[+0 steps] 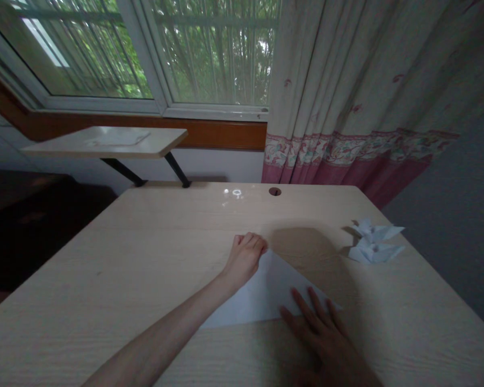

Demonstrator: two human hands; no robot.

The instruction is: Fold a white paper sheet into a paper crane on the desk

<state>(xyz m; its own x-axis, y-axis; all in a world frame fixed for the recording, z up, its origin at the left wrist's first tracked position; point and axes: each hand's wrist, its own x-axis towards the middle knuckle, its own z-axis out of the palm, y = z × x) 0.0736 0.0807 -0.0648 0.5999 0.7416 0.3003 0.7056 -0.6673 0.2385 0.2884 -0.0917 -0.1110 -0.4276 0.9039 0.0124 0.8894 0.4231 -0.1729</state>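
Observation:
A white sheet of paper (261,293), folded into a triangle, lies on the desk in front of me. At its far corner my left hand (245,255) is closed, fingers curled over the paper's tip, and my forearm hides part of the left side. My right hand (322,328) rests with fingers spread along the near right edge of the paper, slightly blurred and in shadow. Two folded white paper cranes (374,242) stand close together at the desk's right side, apart from both hands.
The pale wooden desk (145,258) has a round cable hole (274,191) near its back edge. A raised shelf (105,141) on black supports stands at the back left. Beyond are a window (209,54) and a long patterned curtain (346,107).

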